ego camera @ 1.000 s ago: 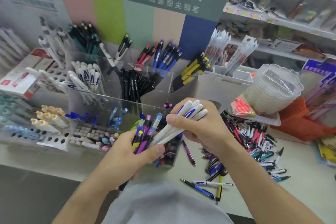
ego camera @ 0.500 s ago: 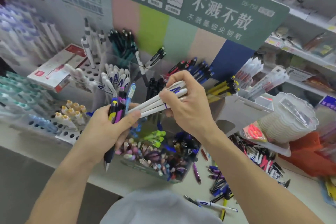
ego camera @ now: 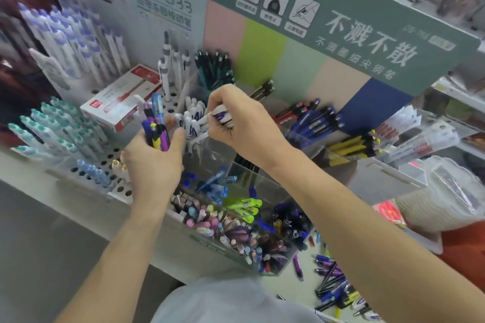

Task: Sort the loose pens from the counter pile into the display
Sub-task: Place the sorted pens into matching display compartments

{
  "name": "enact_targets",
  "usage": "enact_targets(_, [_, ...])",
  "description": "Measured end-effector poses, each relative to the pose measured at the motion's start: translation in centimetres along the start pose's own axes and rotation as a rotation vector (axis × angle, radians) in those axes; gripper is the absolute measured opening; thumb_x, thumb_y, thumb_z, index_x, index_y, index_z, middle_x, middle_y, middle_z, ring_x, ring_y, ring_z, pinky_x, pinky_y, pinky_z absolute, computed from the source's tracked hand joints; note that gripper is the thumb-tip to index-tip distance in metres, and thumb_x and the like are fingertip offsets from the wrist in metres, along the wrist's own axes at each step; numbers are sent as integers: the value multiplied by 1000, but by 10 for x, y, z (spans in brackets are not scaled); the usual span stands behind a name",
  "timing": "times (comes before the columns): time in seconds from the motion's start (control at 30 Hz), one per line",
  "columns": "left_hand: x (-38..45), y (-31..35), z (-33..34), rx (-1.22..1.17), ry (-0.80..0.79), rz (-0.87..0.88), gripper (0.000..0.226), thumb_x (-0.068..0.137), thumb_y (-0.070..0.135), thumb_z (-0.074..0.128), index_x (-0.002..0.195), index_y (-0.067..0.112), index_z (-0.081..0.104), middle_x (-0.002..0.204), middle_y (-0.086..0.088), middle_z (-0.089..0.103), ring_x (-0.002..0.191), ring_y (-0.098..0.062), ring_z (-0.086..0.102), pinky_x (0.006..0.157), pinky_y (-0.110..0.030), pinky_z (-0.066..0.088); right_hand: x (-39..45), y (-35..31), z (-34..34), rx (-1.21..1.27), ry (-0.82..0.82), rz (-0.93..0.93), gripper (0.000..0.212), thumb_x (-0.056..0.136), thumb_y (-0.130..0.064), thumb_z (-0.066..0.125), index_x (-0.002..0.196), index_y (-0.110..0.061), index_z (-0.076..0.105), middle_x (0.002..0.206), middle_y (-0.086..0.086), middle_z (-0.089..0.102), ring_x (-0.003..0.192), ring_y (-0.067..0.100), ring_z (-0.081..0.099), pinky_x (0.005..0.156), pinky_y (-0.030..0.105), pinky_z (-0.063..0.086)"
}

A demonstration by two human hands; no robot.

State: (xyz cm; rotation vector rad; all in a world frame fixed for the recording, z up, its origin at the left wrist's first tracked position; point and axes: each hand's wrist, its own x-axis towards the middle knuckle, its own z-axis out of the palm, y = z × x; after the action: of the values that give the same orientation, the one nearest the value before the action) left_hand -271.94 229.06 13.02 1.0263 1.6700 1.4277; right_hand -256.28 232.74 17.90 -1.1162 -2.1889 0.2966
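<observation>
Nearest the viewer, loose pens (ego camera: 332,279) are lying scattered on the tabletop (ego camera: 286,288) at lower right, waiting to be sorted, and an elbow swinging back could be sweeping some of them off the edge. Just beyond, the clear display bins (ego camera: 265,191) are standing packed with coloured pens, so anything dropped from above is likely landing in the wrong compartment. Above them the left hand (ego camera: 153,162) is gripping a mixed bundle of purple, blue and yellow pens (ego camera: 157,130), fingers curled round it; that bundle is sticking up loosely, and a slackening grip could be letting one slide down among the pastel pens below. Further on, the right hand (ego camera: 242,123) is pinching a small bunch of white pens (ego camera: 219,117) with curled fingers and lowering their ends among the matching white pens (ego camera: 191,119) already standing in their compartment. The danger here, I judge, is the bunch jamming against the standing ones, tipping them over, or one slipping into the neighbouring compartment of dark green pens (ego camera: 214,68) behind.
</observation>
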Motion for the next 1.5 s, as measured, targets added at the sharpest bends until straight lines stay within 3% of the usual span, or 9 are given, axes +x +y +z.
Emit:
enact_targets(0.17, [8,-1,0,116,-122,41,14,87,38,75,91,37,62,73,4,67,66,-18,67,71,-44,60,3,10,12,-22,-40,0,17,87,2,66,102,0,58,97,7,62,79,23,58,69,42,51])
enact_targets(0.37, [10,-13,-2,189,-81,148,32,84,44,76,94,16,67,61,6,52,57,-12,51,63,-36,50,10,13,-4,21,130,116,16,88,-4,69,100,-3,57,78,-3,57,61,8,47,58,16,40])
enact_targets(0.57, [15,-12,5,206,4,196,36,81,50,77,98,20,67,77,4,66,71,-14,63,72,-40,55,19,8,9,-171,-113,-54,16,89,-4,66,102,-1,58,97,7,60,73,27,59,62,43,51])
enact_targets(0.7, [19,-8,4,135,18,173,28,81,40,80,100,22,69,83,19,66,74,7,63,75,-17,53,17,0,27,-320,-229,86,29,95,-22,67,113,-4,54,113,13,50,68,32,60,58,46,54])
enact_targets(0.83, [18,-10,-3,64,2,156,23,83,32,80,102,25,69,91,21,68,86,7,66,81,-12,51,0,-15,22,-130,-68,302,53,85,-26,79,127,-12,49,121,5,48,98,21,58,84,32,49])
enact_targets(1.13, [15,-9,-2,161,-98,159,18,87,39,75,102,29,71,74,10,65,66,-2,62,72,-33,57,0,-10,35,-206,46,272,23,87,-21,77,95,-2,66,90,10,59,75,27,58,68,45,52])
enact_targets(1.27, [-2,2,-10,46,-42,119,15,88,37,72,96,26,67,71,4,65,58,-10,63,61,-26,53,-10,-15,28,-233,59,208,25,93,-16,71,114,-2,71,106,12,60,77,24,62,74,39,56])
enact_targets(1.4, [-27,6,-19,-258,-473,-234,27,79,46,73,77,20,67,51,-6,49,38,-18,43,40,-25,41,-39,-36,4,49,243,314,20,99,-17,62,117,-10,68,98,1,62,77,11,59,72,23,50])
enact_targets(1.5, [-53,4,-20,-535,-893,-523,37,80,43,78,68,12,60,50,-7,42,37,-16,37,39,-22,38,-67,-47,-13,338,30,533,33,99,-30,62,132,-24,59,96,-3,63,73,19,64,70,35,56])
